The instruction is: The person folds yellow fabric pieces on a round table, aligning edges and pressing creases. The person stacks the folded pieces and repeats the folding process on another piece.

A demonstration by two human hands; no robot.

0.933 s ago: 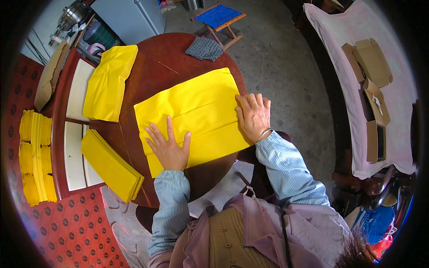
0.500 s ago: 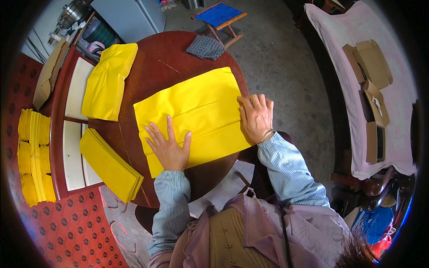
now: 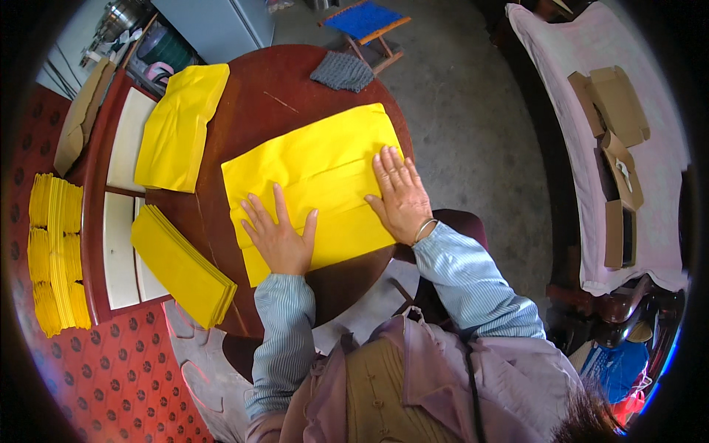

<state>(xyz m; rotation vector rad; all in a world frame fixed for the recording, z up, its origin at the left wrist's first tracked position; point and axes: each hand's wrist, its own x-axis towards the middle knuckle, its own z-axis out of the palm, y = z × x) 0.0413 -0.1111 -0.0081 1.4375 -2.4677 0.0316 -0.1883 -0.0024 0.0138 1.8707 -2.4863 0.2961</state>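
A yellow sheet (image 3: 325,159) with creases across it, paper or thin cloth, lies spread on the round dark-red table (image 3: 266,66). My left hand (image 3: 283,238) rests flat on its lower left part, fingers spread. Over its right edge lies my right hand (image 3: 402,198), palm down with the fingers stretched out. Neither hand grips anything. To the left of the sheet is a stack of folded yellow pieces (image 3: 185,269), jutting past the table's edge. Behind that stack sits a larger pile of yellow sheets (image 3: 181,129).
A grey knitted cloth (image 3: 341,71) lies at the table's far edge. Bundled yellow stacks (image 3: 57,255) stand at far left. A blue folding stool (image 3: 367,23) is beyond the table. Open cardboard boxes (image 3: 619,103) rest on a pink-covered bench (image 3: 546,44) at right.
My right hand has moved left from the sheet's right edge onto its surface, and its curled fingers have straightened. My left hand stays on the sheet. The view has shifted slightly.
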